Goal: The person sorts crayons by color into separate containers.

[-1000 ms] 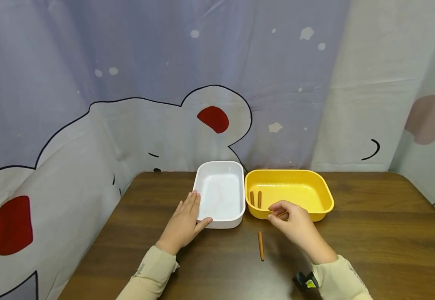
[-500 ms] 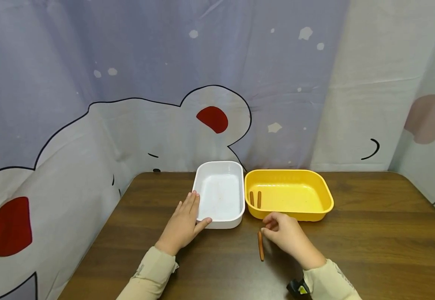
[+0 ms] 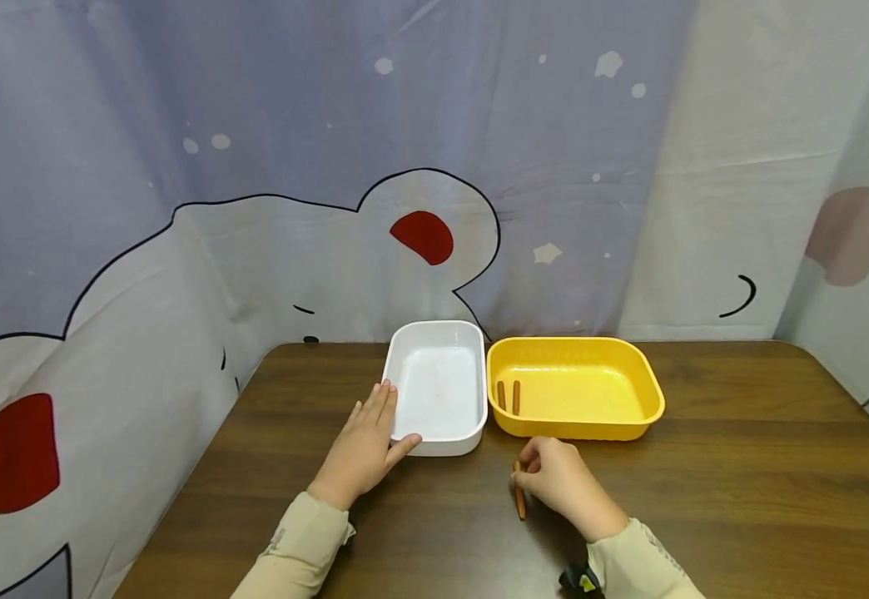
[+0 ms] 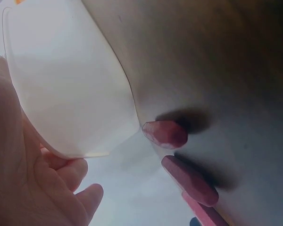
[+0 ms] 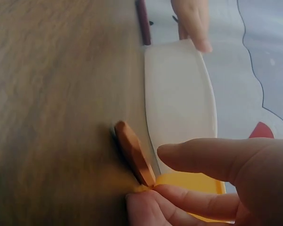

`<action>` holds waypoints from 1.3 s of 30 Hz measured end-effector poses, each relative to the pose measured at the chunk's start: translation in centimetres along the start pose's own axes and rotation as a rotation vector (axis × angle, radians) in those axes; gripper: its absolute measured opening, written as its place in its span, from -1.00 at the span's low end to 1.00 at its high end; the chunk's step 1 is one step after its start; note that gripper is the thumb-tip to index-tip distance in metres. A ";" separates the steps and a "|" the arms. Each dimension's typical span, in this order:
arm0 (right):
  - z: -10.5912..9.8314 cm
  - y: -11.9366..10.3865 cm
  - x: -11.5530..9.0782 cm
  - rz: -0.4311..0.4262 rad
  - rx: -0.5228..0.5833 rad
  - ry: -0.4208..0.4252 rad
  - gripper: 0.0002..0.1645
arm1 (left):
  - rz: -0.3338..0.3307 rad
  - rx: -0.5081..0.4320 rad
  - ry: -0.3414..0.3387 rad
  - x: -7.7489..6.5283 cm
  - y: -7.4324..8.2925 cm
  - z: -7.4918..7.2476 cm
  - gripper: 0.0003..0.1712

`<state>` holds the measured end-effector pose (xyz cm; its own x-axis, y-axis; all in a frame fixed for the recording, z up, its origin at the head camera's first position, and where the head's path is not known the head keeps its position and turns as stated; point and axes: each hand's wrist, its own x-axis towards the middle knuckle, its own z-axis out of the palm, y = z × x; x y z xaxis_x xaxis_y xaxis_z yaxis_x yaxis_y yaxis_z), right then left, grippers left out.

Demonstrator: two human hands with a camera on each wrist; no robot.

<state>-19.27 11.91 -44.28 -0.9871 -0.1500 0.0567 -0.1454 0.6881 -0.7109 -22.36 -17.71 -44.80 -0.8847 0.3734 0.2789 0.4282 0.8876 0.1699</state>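
Note:
My left hand (image 3: 360, 453) rests on the left side of a white tray (image 3: 438, 391), fingers straight along it and thumb over the near corner. My right hand (image 3: 562, 487) reaches down to a brown faceted stick (image 3: 520, 503) lying on the table before the yellow tray (image 3: 592, 387). In the right wrist view a fingertip meets one end of that stick (image 5: 132, 148), while the thumb stays apart from it. Two brown sticks (image 3: 516, 398) lie parallel in the yellow tray's left end. Maroon faceted sticks (image 4: 191, 181) show beside the white tray in the left wrist view.
The trays stand side by side at the back of the wooden table (image 3: 742, 466), nearly touching. Behind them hangs a curtain (image 3: 569, 166) with printed cartoon shapes. A black device (image 3: 578, 580) sits at the right sleeve. In the head view the maroon sticks are hidden.
My right hand has moved left and nearer, from beside the yellow tray's front rim down to the loose brown stick. The left hand and the trays have kept their places.

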 end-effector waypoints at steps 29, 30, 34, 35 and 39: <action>1.1 -0.6 -0.2 -0.070 -0.048 0.030 -0.75 | 0.003 0.007 0.003 0.1 0.0 0.0 -0.02; 1.1 -0.6 -0.2 -0.066 -0.043 0.033 -0.75 | 0.003 0.007 0.002 0.1 0.0 0.0 -0.02; 0.9 -0.7 -0.2 -0.039 -0.004 0.030 -0.75 | 0.005 0.008 0.001 0.1 -0.1 0.1 -0.02; 0.8 -0.7 -0.2 -0.031 0.013 0.026 -0.75 | 0.006 0.008 0.001 0.1 -0.1 0.1 -0.02; 0.3 -0.7 0.0 -0.021 0.065 0.021 -0.79 | 0.009 0.006 0.001 0.1 -0.1 0.1 -0.03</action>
<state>-19.13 11.25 -43.99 -0.9851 -0.1486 0.0863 -0.1621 0.6371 -0.7536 -22.54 -17.78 -44.86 -0.8808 0.3809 0.2812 0.4348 0.8858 0.1621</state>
